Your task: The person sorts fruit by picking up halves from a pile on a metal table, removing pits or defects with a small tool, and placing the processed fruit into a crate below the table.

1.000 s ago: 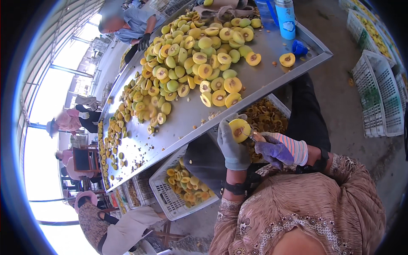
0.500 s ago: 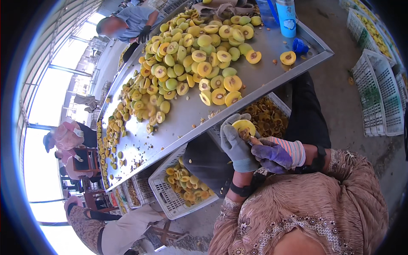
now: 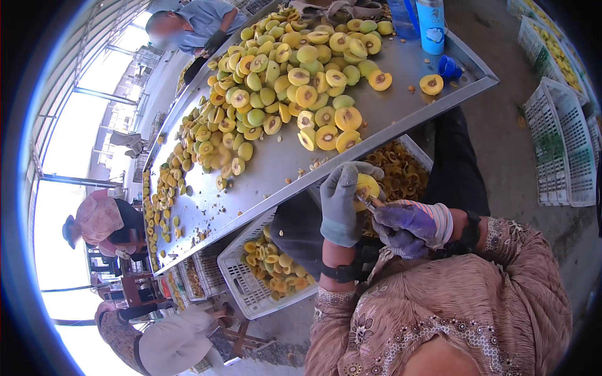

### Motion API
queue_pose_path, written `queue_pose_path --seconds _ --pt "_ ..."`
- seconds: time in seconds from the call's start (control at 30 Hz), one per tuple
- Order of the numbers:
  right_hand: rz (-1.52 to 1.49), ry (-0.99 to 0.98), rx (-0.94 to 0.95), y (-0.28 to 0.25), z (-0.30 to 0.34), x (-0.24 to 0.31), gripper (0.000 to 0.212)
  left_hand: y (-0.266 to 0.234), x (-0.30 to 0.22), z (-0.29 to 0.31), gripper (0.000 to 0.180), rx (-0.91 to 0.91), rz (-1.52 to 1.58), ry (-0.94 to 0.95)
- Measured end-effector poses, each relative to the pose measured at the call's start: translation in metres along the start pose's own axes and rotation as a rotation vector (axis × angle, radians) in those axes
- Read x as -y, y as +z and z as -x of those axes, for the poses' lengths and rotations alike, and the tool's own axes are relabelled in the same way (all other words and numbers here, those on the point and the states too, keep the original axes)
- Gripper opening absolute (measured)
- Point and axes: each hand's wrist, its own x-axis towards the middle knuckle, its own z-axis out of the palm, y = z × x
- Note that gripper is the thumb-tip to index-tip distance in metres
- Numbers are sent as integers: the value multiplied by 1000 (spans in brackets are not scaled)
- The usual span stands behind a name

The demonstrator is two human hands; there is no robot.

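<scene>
In my left hand (image 3: 342, 203), gloved in grey, a yellow stone-fruit half (image 3: 367, 186) is held upright between thumb and fingers. My right hand (image 3: 411, 227), in a purple-stained glove with a striped cuff, is closed around a small pitting tool (image 3: 377, 202). The tool's tip meets the lower part of the fruit half; most of its handle is hidden by the fingers. Both hands are over my lap, just off the near edge of a metal table (image 3: 401, 116). Many halved fruits (image 3: 306, 96) with stones in them are heaped there.
A crate (image 3: 417, 150) of dark fruit pieces stands beyond my hands, and another crate (image 3: 233, 276) of yellow halves sits below the table. A blue bottle (image 3: 431, 31) and blue cup (image 3: 447, 67) stand near the corner. White crates (image 3: 558, 138) stack at right; other people work at left.
My left hand has turned, tilting the fruit half so its cut face shows less. The right hand stays close with the tool at the fruit. The view has shifted slightly.
</scene>
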Motion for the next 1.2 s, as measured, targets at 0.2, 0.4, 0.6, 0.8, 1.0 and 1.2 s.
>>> queue_pose_path --seconds 0.2,0.4,0.6,0.8,1.0,1.2 --pt "-55 47 -7 -3 -1 -1 34 23 10 0 35 -359 -31 163" --pt "-269 109 136 -3 0 1 34 7 14 -3 41 -140 -5 77" --pt "-331 72 430 -13 -5 -8 36 -1 9 -11 38 222 33 124" --pt "-322 68 398 -21 -5 -8 39 15 9 -6 31 131 363 117" --pt "365 -115 56 -30 -5 -7 38 12 17 -2 30 -190 588 156" --pt "1031 -528 -92 -66 -23 -19 26 -40 36 -8 24 -610 359 283"
